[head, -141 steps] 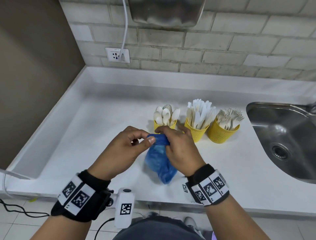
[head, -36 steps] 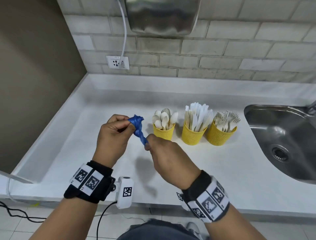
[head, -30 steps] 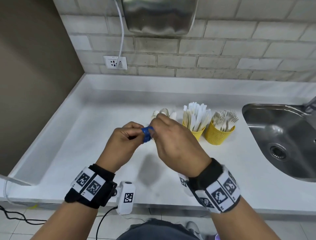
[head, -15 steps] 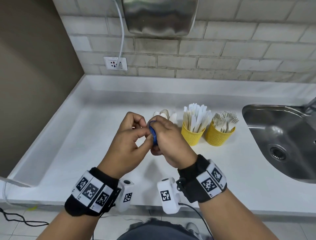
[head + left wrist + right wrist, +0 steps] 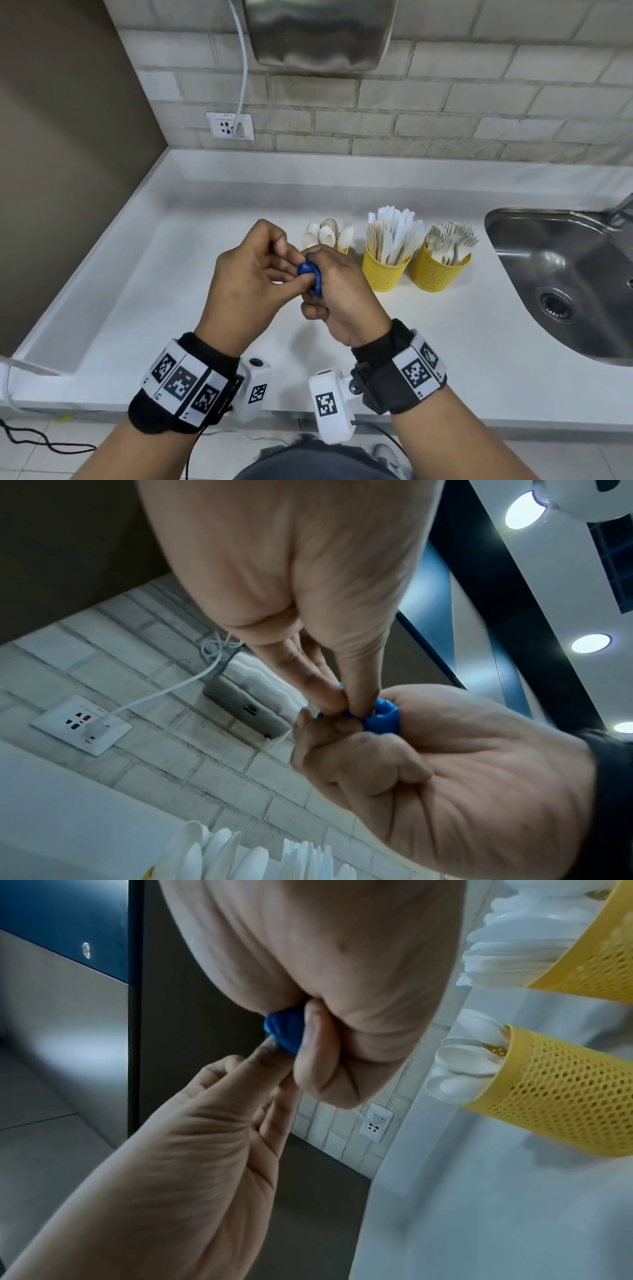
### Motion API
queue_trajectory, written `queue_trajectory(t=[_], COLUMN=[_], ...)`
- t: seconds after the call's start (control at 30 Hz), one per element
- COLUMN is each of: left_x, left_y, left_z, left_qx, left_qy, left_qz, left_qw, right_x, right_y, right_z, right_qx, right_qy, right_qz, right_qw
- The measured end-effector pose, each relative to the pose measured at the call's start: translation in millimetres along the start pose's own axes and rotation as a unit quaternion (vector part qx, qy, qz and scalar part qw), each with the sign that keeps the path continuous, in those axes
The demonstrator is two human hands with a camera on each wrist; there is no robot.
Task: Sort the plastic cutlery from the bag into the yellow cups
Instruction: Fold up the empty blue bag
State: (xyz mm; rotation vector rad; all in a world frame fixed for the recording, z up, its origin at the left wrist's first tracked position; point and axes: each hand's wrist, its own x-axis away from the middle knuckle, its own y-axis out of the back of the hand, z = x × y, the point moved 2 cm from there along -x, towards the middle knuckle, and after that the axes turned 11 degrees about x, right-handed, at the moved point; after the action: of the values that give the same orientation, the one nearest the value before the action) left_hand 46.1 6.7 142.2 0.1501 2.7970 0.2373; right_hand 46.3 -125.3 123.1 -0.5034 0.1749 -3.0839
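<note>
Head view is showing the blue plastic bag [image 5: 310,281], now a tight little wad, being held up above the white counter [image 5: 178,274] between both hands. The right hand [image 5: 337,294] is clenching round the wad while the left hand [image 5: 251,274] is pinching its near end with thumb and fingertips [image 5: 329,696]; both are grasping the bag and nothing else.

Just behind the hands, three yellow mesh cups are standing in a row: spoon cup [image 5: 555,1096], largely hidden in the head view, knife cup [image 5: 385,274] and fork cup [image 5: 436,274], each bristling with white cutlery. I am seeing no loose cutlery on the counter, so the sorting itself looks finished and the person seems to be tidying the empty bag away.

Next, I'd guess, the wad needs setting down or binning. Open counter is lying to the left and in front; the steel sink [image 5: 565,274] is bounding the right, near the fork cup.
</note>
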Motion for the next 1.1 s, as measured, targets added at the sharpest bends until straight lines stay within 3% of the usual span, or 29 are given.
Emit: queue_trajectory(t=[0.23,0.4,0.53,0.67,0.83,0.93,1.1], left_x=[-6,-6,-3,0,4,3,4], left_y=[0,1,-6,-20,-38,-55,-98], left_z=[2,1,-6,-12,-15,-14,-11], left_qx=[-0.074,-0.032,-0.020,-0.033,-0.094,-0.131,-0.144], left_qy=[0.000,0.040,0.024,0.001,-0.060,-0.096,-0.099], left_qz=[0.072,-0.006,-0.037,0.023,0.129,0.137,0.121], left_qw=[0.995,0.999,0.999,0.999,0.985,0.977,0.977], right_x=[-2,-1,-2,0,8,15,29], right_y=[-1,-10,-11,5,38,57,95], right_z=[1,1,1,2,7,6,-2], right_qx=[-0.005,-0.017,0.056,0.041,-0.034,-0.061,0.026], right_qy=[0.018,0.051,0.107,0.104,0.092,0.095,0.101], right_qz=[-0.012,0.029,0.005,-0.061,-0.091,-0.092,-0.126], right_qw=[1.000,0.998,0.993,0.992,0.991,0.989,0.987])
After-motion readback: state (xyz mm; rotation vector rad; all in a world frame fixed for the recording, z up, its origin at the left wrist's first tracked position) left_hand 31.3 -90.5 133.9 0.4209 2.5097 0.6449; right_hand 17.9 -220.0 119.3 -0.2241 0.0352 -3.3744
